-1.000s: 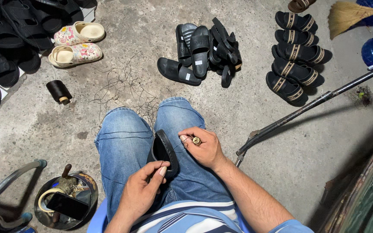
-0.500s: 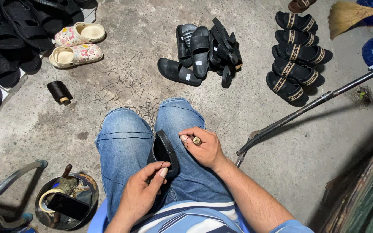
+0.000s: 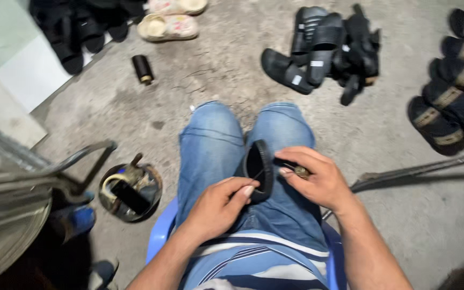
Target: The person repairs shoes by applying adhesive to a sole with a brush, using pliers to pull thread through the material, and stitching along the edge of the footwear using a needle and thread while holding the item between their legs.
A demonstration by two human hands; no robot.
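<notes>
A black sandal sole (image 3: 258,169) stands on edge between my knees, which are in blue jeans. My left hand (image 3: 218,207) pinches its near rim with thumb and forefinger. My right hand (image 3: 318,180) rests against the sole's right side and holds a small brass-coloured tool (image 3: 302,172) between its fingers. A thin thread or needle seems to run across the sole; it is too fine to tell which.
A round tin (image 3: 130,190) with tools lies on the concrete floor at my left. Black sandals (image 3: 323,51) lie piled ahead, striped ones (image 3: 452,102) at the right, a dark cylinder (image 3: 143,69) at the upper left. A metal rod (image 3: 425,171) runs along the right. I sit on a blue plastic chair (image 3: 159,241).
The view has swung left and down. Both hands stay on the sole in my lap with little movement.
</notes>
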